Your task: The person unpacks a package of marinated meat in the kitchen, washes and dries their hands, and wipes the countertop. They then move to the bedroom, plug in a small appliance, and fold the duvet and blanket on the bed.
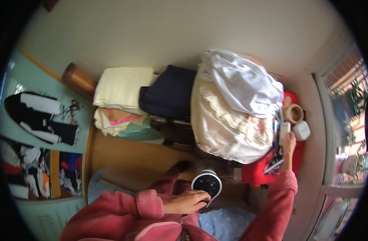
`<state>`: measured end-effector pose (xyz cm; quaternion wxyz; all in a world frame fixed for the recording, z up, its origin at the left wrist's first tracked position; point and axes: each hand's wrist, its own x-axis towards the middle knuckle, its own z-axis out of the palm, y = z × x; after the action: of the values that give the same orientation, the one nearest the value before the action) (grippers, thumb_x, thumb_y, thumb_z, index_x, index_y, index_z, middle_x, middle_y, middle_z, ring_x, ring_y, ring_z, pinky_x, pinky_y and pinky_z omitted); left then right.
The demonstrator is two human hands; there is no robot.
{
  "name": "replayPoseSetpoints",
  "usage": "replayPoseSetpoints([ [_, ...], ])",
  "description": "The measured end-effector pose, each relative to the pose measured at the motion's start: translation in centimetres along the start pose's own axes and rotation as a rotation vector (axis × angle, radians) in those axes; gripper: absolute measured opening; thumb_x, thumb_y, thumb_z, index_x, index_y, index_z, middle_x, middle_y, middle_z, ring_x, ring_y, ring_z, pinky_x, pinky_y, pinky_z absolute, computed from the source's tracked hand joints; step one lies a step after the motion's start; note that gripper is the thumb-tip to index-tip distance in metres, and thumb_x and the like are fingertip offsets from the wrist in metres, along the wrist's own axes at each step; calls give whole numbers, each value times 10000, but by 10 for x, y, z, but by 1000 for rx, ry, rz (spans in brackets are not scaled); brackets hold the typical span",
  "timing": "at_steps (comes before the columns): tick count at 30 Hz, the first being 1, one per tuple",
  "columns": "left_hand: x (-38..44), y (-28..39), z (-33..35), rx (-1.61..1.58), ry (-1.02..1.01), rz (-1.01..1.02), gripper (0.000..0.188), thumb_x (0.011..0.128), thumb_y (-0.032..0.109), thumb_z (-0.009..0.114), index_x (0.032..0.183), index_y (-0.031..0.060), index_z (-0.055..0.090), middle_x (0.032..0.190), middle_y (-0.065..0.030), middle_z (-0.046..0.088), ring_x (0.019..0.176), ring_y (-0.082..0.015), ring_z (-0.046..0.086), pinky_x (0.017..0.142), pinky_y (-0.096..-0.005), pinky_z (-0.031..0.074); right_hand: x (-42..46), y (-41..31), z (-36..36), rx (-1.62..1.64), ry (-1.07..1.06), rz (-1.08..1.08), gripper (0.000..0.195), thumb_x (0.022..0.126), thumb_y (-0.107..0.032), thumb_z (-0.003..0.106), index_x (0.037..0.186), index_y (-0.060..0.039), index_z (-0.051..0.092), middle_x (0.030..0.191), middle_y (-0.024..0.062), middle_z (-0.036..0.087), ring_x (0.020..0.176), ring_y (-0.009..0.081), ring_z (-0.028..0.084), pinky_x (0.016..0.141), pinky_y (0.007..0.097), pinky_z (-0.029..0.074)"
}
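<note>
My left hand (188, 202) rests at the near edge of the round black top of a white-rimmed appliance (206, 184), its fingers bent over something small and dark that I cannot make out. At the right, my right hand (289, 144) reaches over a red cloth (253, 174) and grips the near end of a small white box-shaped object (284, 131). Close beside it are a white rounded case (301, 130) and a roll of tape (294, 114). Several pens (274, 166) lie just left of my right wrist.
A large pile of white and cream cloth (232, 120) stands left of my right hand. Further left are folded dark blue cloth (168, 92) and folded cream cloth (123, 87). Shelves of clothes (55, 174) are at the far left, a window (349, 120) at the right, blue bedding (226, 223) below.
</note>
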<state>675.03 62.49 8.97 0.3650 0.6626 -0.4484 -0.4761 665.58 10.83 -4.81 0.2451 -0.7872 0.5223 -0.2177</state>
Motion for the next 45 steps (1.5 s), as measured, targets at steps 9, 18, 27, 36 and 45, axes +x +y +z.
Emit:
replayPoseSetpoints([
  [9, 6, 11, -12, 7, -20, 7, 322, 911, 140, 568, 1208, 14, 557, 1161, -133, 633, 1070, -261, 624, 919, -355, 482, -16, -3, 0, -188, 252, -255, 354, 835, -86, 590, 1177, 1, 604, 1125, 250, 599, 1012, 416, 565, 905, 476, 458],
  [18, 15, 32, -12, 16, -63, 68, 262, 899, 95, 574, 1144, 8, 598, 1176, -136, 640, 1077, -268, 634, 914, -355, 496, -111, -37, -36, 91, 324, -330, 342, 859, 18, 562, 1201, -2, 560, 1212, 217, 557, 1137, 384, 527, 983, 430, 420],
  [27, 24, 42, -13, -1, -174, 133, 129, 925, 74, 521, 942, 11, 633, 1125, -126, 654, 997, -273, 648, 857, -357, 513, -356, 15, -53, 215, 290, 111, 260, 886, 45, 545, 1136, -1, 600, 1098, 182, 627, 1013, 289, 613, 894, 357, 486],
  [36, 39, 57, -14, -79, -655, 210, 174, 979, 87, 483, 915, -9, 613, 1161, -134, 652, 1045, -207, 616, 915, -308, 466, -697, -22, -17, 102, 309, 932, 244, 920, -126, 527, 1110, -13, 631, 1000, 199, 685, 941, 341, 661, 833, 409, 514],
  [45, -11, 42, -22, -55, -1138, 161, 200, 993, 52, 434, 879, -16, 583, 1153, -160, 642, 1060, -213, 604, 957, -339, 458, -884, -235, 179, 552, 563, 1743, 348, 886, -183, 603, 1193, -20, 618, 900, 85, 698, 807, 152, 640, 733, 309, 510],
])
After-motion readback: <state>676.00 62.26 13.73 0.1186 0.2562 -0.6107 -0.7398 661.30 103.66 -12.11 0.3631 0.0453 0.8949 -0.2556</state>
